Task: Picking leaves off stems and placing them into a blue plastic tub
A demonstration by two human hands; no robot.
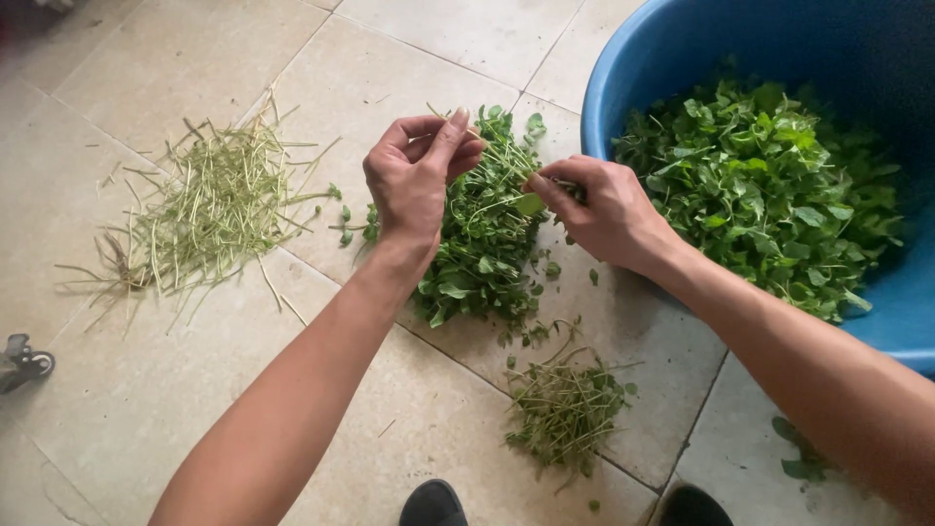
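A pale tiled floor point(146, 399) fills most of the view, its grout lines running diagonally. At the upper right stands a big round blue tub point(623, 68), holding a heap of loose green leaves point(769, 185) that reaches close to its near rim. No package, label or sign shows anywhere on the tub or floor.

On the floor to the left lies a spread pile of stripped pale stems point(205, 209), well apart from the tub. In the middle lies a bunch of leafy green sprigs point(482, 258), between the two hands and just beside the tub. Nearer the camera sits a smaller clump of thin stalks with few leaves point(565, 409).

The left hand point(414, 185) is above the upper end of the bunch, fingers curled and thumb pressed to the fingertips, pinching a thin stem. The right hand point(609, 209), just beside the tub's rim, pinches a small leaf point(531, 204) and its sprig between thumb and forefinger, the other fingers folded in.

Two dark shoe tips point(433, 504) show at the bottom edge, and a small dark wheeled object point(24, 362) sits at the left edge. A few stray leaves point(801, 453) lie on the floor below the tub.
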